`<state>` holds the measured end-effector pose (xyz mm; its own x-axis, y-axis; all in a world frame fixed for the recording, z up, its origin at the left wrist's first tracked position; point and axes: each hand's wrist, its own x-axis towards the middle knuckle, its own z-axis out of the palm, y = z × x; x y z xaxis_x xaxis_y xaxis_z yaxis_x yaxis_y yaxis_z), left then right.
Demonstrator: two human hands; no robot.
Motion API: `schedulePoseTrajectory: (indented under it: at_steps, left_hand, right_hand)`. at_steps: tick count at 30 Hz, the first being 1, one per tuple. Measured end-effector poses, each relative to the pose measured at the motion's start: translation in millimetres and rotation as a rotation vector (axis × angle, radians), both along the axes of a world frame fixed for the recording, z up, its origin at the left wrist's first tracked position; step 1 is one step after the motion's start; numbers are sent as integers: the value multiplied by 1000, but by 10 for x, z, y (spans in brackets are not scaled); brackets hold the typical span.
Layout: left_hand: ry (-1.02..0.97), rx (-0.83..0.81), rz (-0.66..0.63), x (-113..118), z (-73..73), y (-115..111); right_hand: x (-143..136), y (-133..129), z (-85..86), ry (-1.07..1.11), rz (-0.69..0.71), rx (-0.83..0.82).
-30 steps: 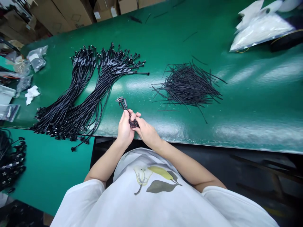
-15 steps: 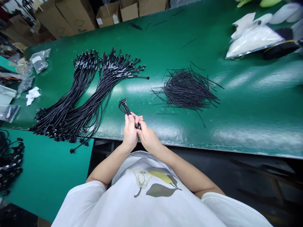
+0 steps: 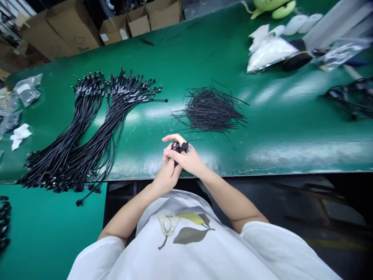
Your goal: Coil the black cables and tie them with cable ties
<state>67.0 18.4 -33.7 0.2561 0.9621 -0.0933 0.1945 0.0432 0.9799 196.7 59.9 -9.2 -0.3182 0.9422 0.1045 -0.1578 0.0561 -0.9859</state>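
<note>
A coiled black cable (image 3: 176, 146) with a black plug end sits between my two hands near the table's front edge. My left hand (image 3: 168, 171) is closed around the coil from below. Wrapped over it from the right, my right hand (image 3: 188, 157) also grips the cable, its index finger bent across the top. The fingers partly hide the coil. Beyond my hands lies a loose pile of thin black ties (image 3: 212, 111). To the left rest two long bundles of black cables (image 3: 116, 120) with grey tags near their far ends.
Clear plastic bags (image 3: 27, 91) and a crumpled white tissue (image 3: 20, 136) lie at the left. At the far right are a white-filled bag (image 3: 269, 52), a black roll (image 3: 297, 56) and dark cables (image 3: 354, 97). Cardboard boxes (image 3: 74, 29) stand behind the green table (image 3: 291, 132).
The view has swung right. The coiled cable, which stuck out beyond my fingers, is now turned and drawn in between both hands, its plug at the right.
</note>
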Motion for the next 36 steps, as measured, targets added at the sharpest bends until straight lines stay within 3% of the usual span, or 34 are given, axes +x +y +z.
schedulePoseTrajectory:
  at_steps: [5, 7, 9, 11, 14, 17, 19, 23, 28, 32, 36]
  left_hand:
    - [161, -69, -87, 51, 8, 16]
    - [192, -59, -168, 2, 12, 13]
    - [256, -3, -198, -132, -1, 9]
    - [321, -7, -134, -335, -55, 22]
    - [348, -96, 3, -615, -181, 60]
    - [343, -141, 42, -722, -248, 49]
    - [343, -165, 23, -734, -240, 12]
    - [370, -196, 71, -863, -237, -65]
    - [402, -215, 182, -1144, -356, -93]
    - [412, -226, 160, -1125, -326, -102]
    - [345, -205, 131, -871, -211, -125]
  right_hand:
    - [-70, 38, -173, 341, -87, -256]
    - [164, 132, -245, 415, -177, -337]
    - [604, 247, -306, 369, -292, -339]
    - [1207, 347, -346, 183, -461, -256]
    - [2194, 459, -367, -383, -754, -187]
    - [2947, 557, -390, -786, -861, -231]
    - [3205, 577, -450, -921, -876, -201]
    - [3255, 400, -690, -1287, -919, -55]
    - [3216, 208, -890, -1309, -1008, 14]
    - [3209, 279, -808, -1221, -1012, 64]
    - [2787, 347, -584, -1032, -940, 174]
